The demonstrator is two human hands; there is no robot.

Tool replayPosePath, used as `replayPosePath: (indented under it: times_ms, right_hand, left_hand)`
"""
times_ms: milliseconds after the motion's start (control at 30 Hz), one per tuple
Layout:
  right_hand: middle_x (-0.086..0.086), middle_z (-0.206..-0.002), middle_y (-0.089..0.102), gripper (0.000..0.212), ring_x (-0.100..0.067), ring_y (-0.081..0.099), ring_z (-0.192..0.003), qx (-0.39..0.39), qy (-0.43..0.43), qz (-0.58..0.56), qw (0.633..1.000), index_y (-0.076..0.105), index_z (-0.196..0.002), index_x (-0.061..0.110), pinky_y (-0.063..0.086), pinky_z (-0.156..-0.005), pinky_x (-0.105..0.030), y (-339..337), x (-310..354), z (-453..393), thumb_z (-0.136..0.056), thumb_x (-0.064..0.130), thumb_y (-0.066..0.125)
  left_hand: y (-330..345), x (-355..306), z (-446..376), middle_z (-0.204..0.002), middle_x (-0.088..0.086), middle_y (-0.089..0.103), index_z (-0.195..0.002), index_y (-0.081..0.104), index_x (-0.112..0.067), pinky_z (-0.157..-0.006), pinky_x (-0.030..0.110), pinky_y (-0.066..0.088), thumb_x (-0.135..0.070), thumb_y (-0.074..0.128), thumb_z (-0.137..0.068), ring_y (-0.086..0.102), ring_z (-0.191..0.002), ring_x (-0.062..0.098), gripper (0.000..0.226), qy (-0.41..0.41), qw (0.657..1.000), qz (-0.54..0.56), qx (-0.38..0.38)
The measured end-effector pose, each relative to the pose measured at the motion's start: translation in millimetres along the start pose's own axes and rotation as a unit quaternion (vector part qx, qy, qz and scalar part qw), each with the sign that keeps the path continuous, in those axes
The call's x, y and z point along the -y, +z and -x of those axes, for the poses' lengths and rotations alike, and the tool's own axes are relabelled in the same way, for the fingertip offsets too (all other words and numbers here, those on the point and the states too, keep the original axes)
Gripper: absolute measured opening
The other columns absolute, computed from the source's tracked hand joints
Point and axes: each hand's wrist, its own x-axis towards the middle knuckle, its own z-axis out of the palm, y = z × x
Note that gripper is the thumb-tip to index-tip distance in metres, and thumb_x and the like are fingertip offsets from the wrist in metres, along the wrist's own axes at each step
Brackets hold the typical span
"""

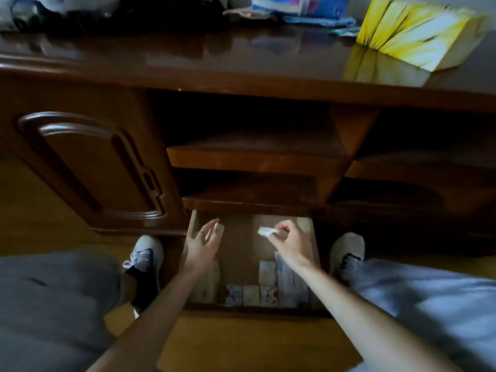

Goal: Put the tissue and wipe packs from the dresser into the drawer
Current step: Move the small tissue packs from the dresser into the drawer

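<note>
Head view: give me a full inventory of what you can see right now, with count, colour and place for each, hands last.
dresser: one, dark glossy brown, across the top.
drawer: one, pale inside, pulled open at bottom centre.
small packs: several, white and patterned, along the drawer's near edge and right side; exact count unclear.
blue and white packs: blurred pile, back of the dresser top, count unclear.
yellow box: one, yellow and white, right of the dresser top.
dark bundle: black, top left of the dresser.
cabinet door: one, brown, left of the shelves.
shoes: two, light, either side of the drawer.
left hand: open, over the drawer.
right hand: pinching a small white pack over the drawer.
</note>
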Motion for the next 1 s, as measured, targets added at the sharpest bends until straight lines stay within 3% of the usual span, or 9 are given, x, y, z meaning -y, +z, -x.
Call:
replayPosePath:
  times_ms: [67, 167, 300, 400, 467, 600, 733, 867, 1000]
  right_hand:
    - [0.011, -0.095, 0.067, 0.025, -0.013, 0.067, -0.091, 0.026, 0.032, 0.037, 0.998, 0.064, -0.101, 0.026, 0.045, -0.061, -0.021, 19, -31, 1, -0.083, 0.041, 0.074]
    - [0.003, -0.092, 0.068, 0.029, -0.019, 0.066, -0.084, 0.072, 0.021, 0.102, 0.992, 0.060, -0.096, 0.024, 0.055, -0.071, -0.036, 50, -57, -2, -0.083, 0.045, 0.075]
    - [-0.003, -0.101, 0.062, 0.035, -0.025, 0.064, -0.086, 0.094, -0.037, 0.181, 0.978, 0.056, -0.096, 0.022, 0.048, -0.067, -0.035, 94, -57, -15, -0.088, 0.052, 0.072]
    - [-0.007, -0.125, 0.061, 0.057, -0.029, 0.059, -0.115, 0.188, -0.093, 0.335, 0.918, 0.062, -0.119, 0.020, 0.050, -0.085, -0.039, 122, -61, -24, -0.085, 0.065, 0.066]
    - [-0.006, -0.127, 0.063, 0.053, -0.030, 0.055, -0.120, 0.260, -0.110, 0.395, 0.874, 0.069, -0.113, 0.022, 0.049, -0.093, -0.044, 129, -66, -28, -0.089, 0.067, 0.058]
    - [-0.004, -0.129, 0.060, 0.027, -0.026, 0.049, -0.124, 0.241, -0.205, 0.386, 0.867, 0.062, -0.121, 0.026, 0.041, -0.099, -0.043, 133, -71, -46, -0.097, 0.036, 0.054]
    - [0.004, -0.153, 0.041, 0.054, -0.026, 0.039, -0.137, 0.326, -0.174, 0.356, 0.858, 0.044, -0.147, 0.037, 0.039, -0.105, -0.050, 137, -66, -59, -0.097, 0.027, 0.061]
    - [-0.002, -0.147, 0.051, 0.051, -0.026, 0.042, -0.137, 0.330, -0.182, 0.409, 0.831, 0.049, -0.146, 0.026, 0.027, -0.115, -0.046, 145, -85, -52, -0.097, 0.038, 0.057]
    - [-0.009, -0.141, 0.057, 0.056, -0.030, 0.039, -0.143, 0.278, -0.165, 0.451, 0.832, 0.057, -0.136, 0.018, 0.003, -0.124, -0.054, 143, -97, -50, -0.092, 0.053, 0.050]
  left_hand:
    - [1, 31, -8, -0.123, 0.004, 0.046, -0.130, 0.061, -0.034, -0.059, 0.004, 0.042, -0.042, 0.055, -0.100, 0.048, -0.077, -0.003, 0.032, -0.070, 0.997, -0.042, -0.008]
    - [6, 57, -15, -0.089, -0.001, 0.060, -0.125, 0.061, -0.024, -0.048, 0.012, 0.046, -0.032, 0.057, -0.100, 0.054, -0.062, 0.006, 0.027, -0.095, 0.995, -0.018, -0.023]
    - [7, 70, -22, -0.083, -0.003, 0.065, -0.123, 0.054, -0.027, -0.048, 0.019, 0.050, -0.025, 0.062, -0.097, 0.063, -0.060, 0.004, 0.027, -0.092, 0.995, -0.029, 0.019]
    - [7, 80, -23, -0.073, -0.003, 0.057, -0.120, 0.051, -0.030, -0.038, 0.012, 0.037, -0.026, 0.065, -0.096, 0.058, -0.046, 0.000, 0.028, -0.080, 0.993, -0.077, 0.043]
    - [7, 89, -27, -0.079, 0.002, 0.053, -0.125, 0.053, -0.026, -0.036, 0.011, 0.034, -0.026, 0.065, -0.096, 0.056, -0.041, -0.002, 0.031, -0.085, 0.992, -0.085, 0.047]
    - [9, 98, -36, -0.101, 0.010, 0.059, -0.129, 0.054, -0.028, -0.047, 0.017, 0.048, -0.030, 0.067, -0.093, 0.066, -0.063, 0.009, 0.038, -0.109, 0.987, -0.098, 0.059]
    - [12, 101, -32, -0.117, 0.010, 0.061, -0.122, 0.054, -0.032, -0.075, 0.041, 0.063, -0.033, 0.068, -0.090, 0.070, -0.086, 0.018, 0.035, -0.127, 0.985, -0.092, 0.065]
    - [13, 102, -29, -0.114, 0.000, 0.063, -0.117, 0.052, -0.034, -0.065, 0.020, 0.051, -0.040, 0.075, -0.084, 0.064, -0.091, 0.008, 0.041, -0.090, 0.986, -0.131, 0.059]
    - [23, 98, -34, -0.117, -0.001, 0.055, -0.128, 0.053, -0.023, -0.070, 0.020, 0.048, -0.041, 0.079, -0.081, 0.061, -0.096, 0.013, 0.056, -0.055, 0.978, -0.188, 0.076]
